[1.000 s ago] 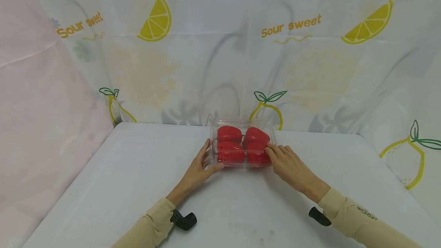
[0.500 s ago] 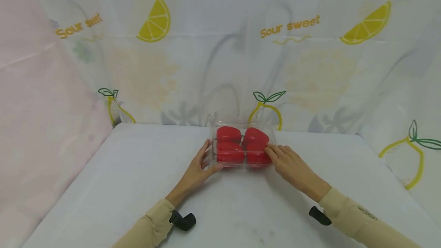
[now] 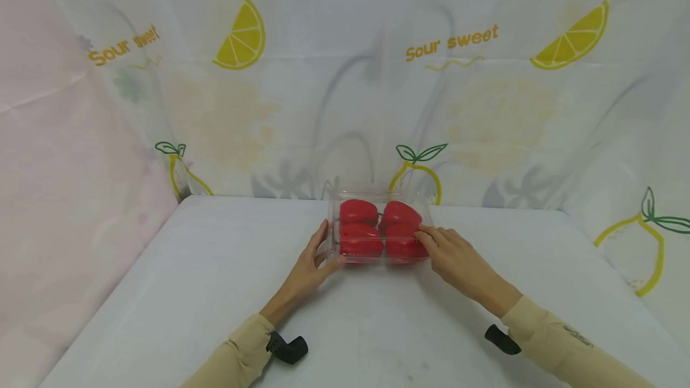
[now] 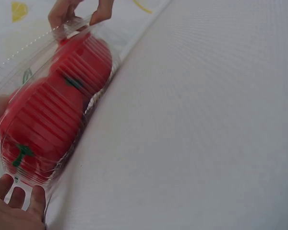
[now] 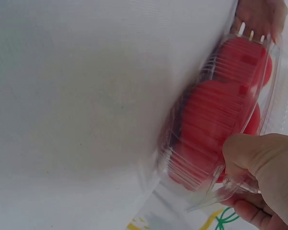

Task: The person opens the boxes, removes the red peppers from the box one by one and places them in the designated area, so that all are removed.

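At the far middle of a white desk (image 3: 215,292), a clear plastic box (image 3: 377,194) holds four red peppers (image 3: 360,239), so the filling looks done; whether the box is fastened cannot be told, and that seems what is left. The left grip (image 3: 303,271) rests loosely spread against its left end, while the right grip (image 3: 455,259) pinches its right edge.

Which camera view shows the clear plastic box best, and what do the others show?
The head view: nearly the whole clear plastic box shows, with four red pepper-like pieces inside. The left wrist view shows its ridged side but crops the box; the right wrist view shows it partly behind the right hand.
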Tool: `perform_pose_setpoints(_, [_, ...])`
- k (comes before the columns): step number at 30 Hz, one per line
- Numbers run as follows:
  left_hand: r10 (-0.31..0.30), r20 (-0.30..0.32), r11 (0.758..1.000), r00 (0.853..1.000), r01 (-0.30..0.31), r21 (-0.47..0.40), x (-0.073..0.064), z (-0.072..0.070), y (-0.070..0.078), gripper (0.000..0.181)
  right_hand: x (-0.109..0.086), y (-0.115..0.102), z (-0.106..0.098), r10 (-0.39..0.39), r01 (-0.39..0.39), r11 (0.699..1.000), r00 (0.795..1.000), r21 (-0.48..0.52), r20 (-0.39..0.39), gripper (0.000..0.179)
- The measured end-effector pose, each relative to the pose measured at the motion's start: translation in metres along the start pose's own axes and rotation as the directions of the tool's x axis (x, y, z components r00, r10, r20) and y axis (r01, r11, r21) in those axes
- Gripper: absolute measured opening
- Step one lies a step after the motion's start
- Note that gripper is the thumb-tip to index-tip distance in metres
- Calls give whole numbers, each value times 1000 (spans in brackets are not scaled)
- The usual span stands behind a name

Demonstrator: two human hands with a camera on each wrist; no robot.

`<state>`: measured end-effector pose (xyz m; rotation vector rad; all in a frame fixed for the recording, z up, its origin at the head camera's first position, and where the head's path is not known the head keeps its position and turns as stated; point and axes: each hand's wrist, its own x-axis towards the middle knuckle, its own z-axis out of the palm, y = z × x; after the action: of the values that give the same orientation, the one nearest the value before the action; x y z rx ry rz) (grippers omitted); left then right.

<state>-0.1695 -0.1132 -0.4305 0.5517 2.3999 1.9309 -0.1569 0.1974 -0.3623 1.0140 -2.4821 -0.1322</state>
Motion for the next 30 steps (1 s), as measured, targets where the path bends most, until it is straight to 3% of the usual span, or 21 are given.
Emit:
perform_pose_setpoints(10, [-5,6,1000,1000,5,-14,-1,-1,1,82,-6,5,6,13,-7,998,994,58,-112,59])
perform_pose_setpoints(22, [-21,-16,999,1000,20,-49,-3,-2,-1,80,-11,4,14,88,-40,980,966,195,-242,57])
perform_pose_setpoints(26, [-32,-13,998,999,31,-63,-2,-2,0,74,-12,6,14,121,-58,974,951,217,-286,60])
perform_pose_setpoints(30, [-53,-8,994,999,52,-100,-2,-2,3,71,-10,10,11,184,-102,965,920,242,-346,57])
